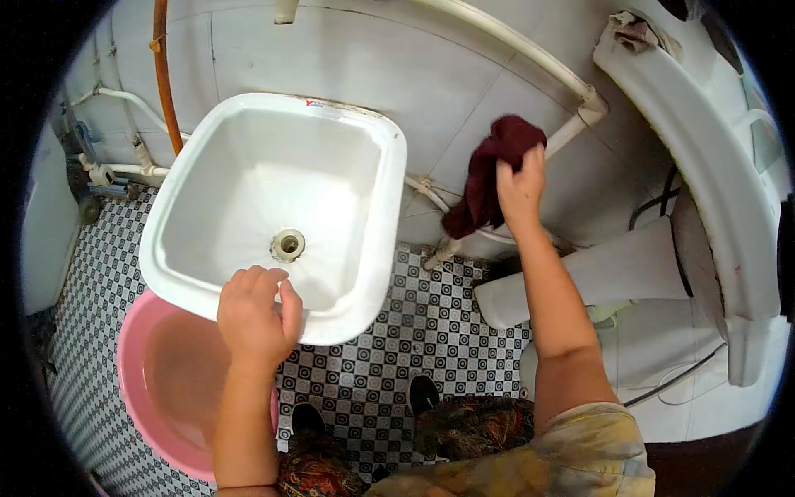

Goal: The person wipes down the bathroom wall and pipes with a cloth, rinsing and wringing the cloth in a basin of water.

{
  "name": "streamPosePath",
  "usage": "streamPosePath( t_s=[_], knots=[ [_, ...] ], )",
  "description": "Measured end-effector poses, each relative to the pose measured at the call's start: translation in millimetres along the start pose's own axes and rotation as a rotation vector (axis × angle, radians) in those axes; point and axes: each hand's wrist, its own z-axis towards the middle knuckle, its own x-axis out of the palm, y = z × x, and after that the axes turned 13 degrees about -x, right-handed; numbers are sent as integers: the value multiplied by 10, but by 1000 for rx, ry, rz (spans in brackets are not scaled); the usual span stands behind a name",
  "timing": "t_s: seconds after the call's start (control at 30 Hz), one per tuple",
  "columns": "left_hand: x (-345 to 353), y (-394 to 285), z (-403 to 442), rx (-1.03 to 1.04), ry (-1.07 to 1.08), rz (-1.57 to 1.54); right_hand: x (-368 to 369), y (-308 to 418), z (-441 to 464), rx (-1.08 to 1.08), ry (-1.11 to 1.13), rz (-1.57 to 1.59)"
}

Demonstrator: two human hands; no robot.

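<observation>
While the patterned floor (414, 348) spreads across the lower half of the frame beneath a tiled wall (447, 70), a white sink (383, 207) fills the upper left and centre. Lower left of it on the floor, a pink basin (132, 377) holds cloudy brownish water (186, 373), its upper edge hidden by the sink's near side. Right of centre in the upper half hangs a maroon cloth (480, 182), bunched, in front of the wall and the white pipes (571, 132). The right hand (522, 186) has it pinched between thumb and fingers, closed on its right side. At the sink's near rim rests the left hand (258, 311), holding no cloth, its fingers together and loosely bent, the thumb parted from them. Smallest is the round drain (288, 245), just beyond that hand in the sink's bottom.
</observation>
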Motion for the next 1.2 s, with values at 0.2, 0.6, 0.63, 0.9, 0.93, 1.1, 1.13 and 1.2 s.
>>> streamPosePath(
  t_s=[0.2,0.6,0.63,0.9,0.93,1.1,1.13,1.2],
  knots=[
    [1,-1,4,-26,21,17,770,136,760,-399,46,-242],
    [1,8,-4,-35,3,-22,1233,101,241,-352,611,-190],
    [0,11,-6,-27,11,-8,1279,99,144,-307,500,-144],
    [-7,32,11,-12,13,-2,1417,253,-259,193,138,187],
    [-12,21,13,-26,18,-11,1409,247,-260,229,108,253],
    [-24,23,6,-24,34,-34,999,372,-137,520,189,347],
    [-26,21,7,-28,37,-37,975,313,-257,470,108,267],
    [-30,35,12,-34,37,-37,884,188,-376,387,-75,170]
  ],
)
